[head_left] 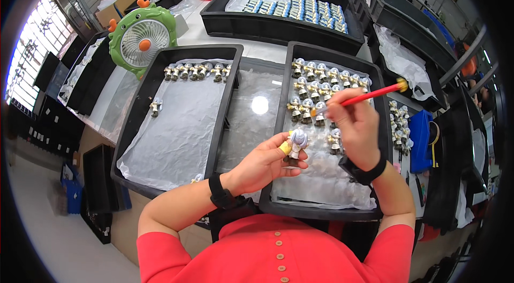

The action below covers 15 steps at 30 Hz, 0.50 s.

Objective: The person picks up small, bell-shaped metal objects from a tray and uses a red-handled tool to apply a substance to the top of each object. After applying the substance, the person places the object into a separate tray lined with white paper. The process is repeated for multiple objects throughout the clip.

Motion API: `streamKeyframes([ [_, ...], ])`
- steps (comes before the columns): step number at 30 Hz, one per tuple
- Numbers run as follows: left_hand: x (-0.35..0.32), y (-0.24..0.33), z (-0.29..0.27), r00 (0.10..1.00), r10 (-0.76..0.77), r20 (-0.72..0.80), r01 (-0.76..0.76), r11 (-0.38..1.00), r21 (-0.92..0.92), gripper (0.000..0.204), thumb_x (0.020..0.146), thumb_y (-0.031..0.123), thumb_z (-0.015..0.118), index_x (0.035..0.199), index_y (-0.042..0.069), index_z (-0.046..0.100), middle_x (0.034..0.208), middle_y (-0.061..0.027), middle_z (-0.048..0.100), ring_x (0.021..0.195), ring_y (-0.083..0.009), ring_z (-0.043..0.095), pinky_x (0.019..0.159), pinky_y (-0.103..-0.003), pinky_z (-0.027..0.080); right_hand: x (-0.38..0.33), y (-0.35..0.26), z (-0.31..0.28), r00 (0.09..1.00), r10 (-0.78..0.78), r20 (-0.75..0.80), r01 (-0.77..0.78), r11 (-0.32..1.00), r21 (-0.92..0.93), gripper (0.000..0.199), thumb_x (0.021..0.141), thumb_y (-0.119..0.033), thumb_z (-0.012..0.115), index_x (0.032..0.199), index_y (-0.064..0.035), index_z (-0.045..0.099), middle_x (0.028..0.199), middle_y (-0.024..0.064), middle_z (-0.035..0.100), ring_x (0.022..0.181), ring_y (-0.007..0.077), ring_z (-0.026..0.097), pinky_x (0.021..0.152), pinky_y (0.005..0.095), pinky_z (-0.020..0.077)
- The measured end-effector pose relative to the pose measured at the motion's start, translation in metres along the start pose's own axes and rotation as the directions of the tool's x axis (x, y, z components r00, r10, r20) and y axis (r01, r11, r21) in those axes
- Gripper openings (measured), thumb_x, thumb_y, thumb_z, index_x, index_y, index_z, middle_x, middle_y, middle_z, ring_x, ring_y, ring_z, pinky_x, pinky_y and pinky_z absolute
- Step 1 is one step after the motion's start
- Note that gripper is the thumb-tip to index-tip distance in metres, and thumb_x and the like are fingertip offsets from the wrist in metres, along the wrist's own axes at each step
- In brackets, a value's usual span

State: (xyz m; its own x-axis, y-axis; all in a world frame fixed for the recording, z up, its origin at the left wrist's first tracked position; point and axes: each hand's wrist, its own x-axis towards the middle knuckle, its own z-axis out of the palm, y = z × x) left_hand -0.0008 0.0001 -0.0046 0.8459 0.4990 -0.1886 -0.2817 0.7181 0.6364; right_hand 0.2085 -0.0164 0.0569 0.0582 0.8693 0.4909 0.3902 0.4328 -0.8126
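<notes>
A small figurine (297,141) with pale lavender-grey hair, a white top and a dark base is held in my left hand (272,155), between thumb and fingers; yellow tape wraps the thumb. My right hand (355,125) grips a red-handled paintbrush (369,95) with its tip pointing left, above and apart from the figurine. Beneath the right hand is a black tray (279,176) lined with white paper, where rows of similar figurines (323,88) stand. To the left, another paper-lined black tray (234,95) has a row of figurines (193,71) at its far end and a single one (156,107) nearer.
A green cartoon-shaped fan (143,40) stands at the far left. Behind the trays sits a large black tray (235,27) of blue-and-white pieces. More figurines (399,125) and a blue container (422,141) lie at the right, beside stacked black crates (393,12).
</notes>
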Motion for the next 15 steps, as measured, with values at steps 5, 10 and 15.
streamKeyframes([
  [5,0.001,0.000,-0.002,1.000,-0.011,0.002,0.011,1.000,-0.006,0.033,0.099,0.026,0.041,0.128,0.010,0.042,0.112,-0.0089,0.056,0.103,-0.0221,0.057,0.089,-0.036,0.047,-0.002,-0.018,-0.059,0.978,0.108,-0.177,-0.089,0.990,0.110,0.010,0.092,-0.009,0.056,0.100,-0.0047,0.052,0.075,-0.0031,0.051,0.064,0.0044,0.049,0.060,0.0183,0.0405],
  [10,0.007,-0.001,0.002,0.999,-0.025,0.035,0.025,0.999,-0.025,0.028,0.100,0.026,0.041,0.122,0.010,0.046,0.110,-0.0082,0.057,0.101,-0.0210,0.058,0.087,-0.035,0.047,-0.036,-0.010,-0.146,0.908,0.183,-0.378,-0.304,0.907,-0.291,0.020,0.092,-0.011,0.056,0.110,-0.0032,0.055,0.072,-0.0036,0.049,0.062,0.0024,0.046,0.054,0.0175,0.0380],
  [15,0.001,-0.001,0.002,1.000,0.018,-0.015,-0.017,0.999,0.027,0.031,0.099,0.024,0.042,0.125,0.006,0.044,0.109,-0.0106,0.058,0.099,-0.0226,0.059,0.086,-0.035,0.047,-0.097,0.024,-0.185,0.897,0.250,-0.364,-0.439,0.596,-0.673,0.030,0.084,-0.012,0.059,0.111,-0.0018,0.053,0.063,0.0136,0.059,0.055,0.0264,0.058,0.053,0.0368,0.0431],
])
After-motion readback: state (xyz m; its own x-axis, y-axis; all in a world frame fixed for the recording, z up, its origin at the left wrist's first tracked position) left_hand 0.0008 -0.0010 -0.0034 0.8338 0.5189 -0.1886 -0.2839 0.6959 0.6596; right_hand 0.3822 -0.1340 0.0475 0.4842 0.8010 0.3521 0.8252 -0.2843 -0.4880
